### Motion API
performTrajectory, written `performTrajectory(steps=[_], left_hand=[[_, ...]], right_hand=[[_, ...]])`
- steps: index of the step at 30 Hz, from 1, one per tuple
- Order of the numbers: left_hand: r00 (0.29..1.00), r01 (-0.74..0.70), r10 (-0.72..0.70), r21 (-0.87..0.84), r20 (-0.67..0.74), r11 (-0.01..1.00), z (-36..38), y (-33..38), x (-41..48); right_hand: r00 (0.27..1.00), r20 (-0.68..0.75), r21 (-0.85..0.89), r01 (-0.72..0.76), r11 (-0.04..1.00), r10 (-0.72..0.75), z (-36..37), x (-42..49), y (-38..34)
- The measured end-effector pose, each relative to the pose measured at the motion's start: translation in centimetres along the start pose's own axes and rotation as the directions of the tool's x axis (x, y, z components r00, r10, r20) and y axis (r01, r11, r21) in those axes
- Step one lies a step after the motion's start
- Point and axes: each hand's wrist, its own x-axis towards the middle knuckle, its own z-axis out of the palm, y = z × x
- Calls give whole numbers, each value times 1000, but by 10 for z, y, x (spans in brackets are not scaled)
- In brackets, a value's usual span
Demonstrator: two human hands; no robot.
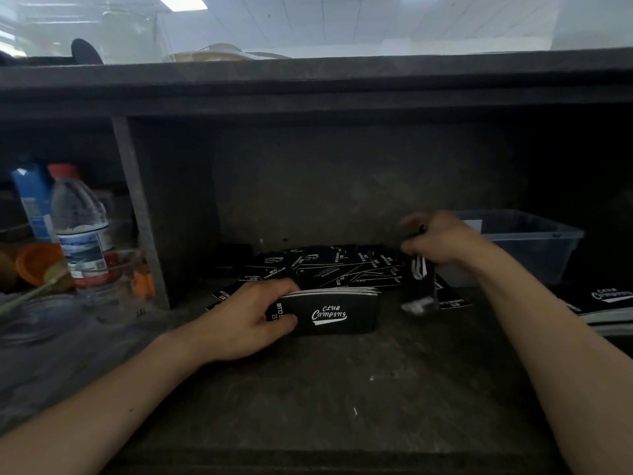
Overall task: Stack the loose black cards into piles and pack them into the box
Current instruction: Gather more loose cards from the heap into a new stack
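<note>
1. Box (335,315): black, printed "Club Camping" in white on its near face. It stood on the dark bench (342,389), near the middle, just in front of the heap of loose cards.
2. Packed cards (335,291): a row standing on edge inside the box, with their white-lined top edges showing above its rim.
3. Left hand (253,320): gripped the left end of the box, fingers curled over the top corner and thumb pressed to the near face.
4. Loose cards (325,269): black with white print, scattered flat and overlapping on the bench behind the box and to its right.
5. Right hand (442,240): raised above the right end of the heap and blurred, fingers curled round a small bunch of cards.
6. Held cards (419,267): hung below the right hand, edges down, above the bench to the right of the box. The count was too blurred to tell.
7. Clear tub (534,245): at the back right, behind the right wrist.
8. Printed stack (609,303): black, at the right edge of the bench.
9. Water bottle (80,234): red cap, upright in the left compartment, beside a blue carton (32,200) and an orange cup (34,262).
</note>
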Motion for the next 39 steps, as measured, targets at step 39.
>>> performTrajectory(steps=[39], left_hand=[[995, -100, 101, 80, -12, 992, 2, 6, -1]], right_hand=[[961, 256, -404, 206, 891, -106, 28, 18, 31]])
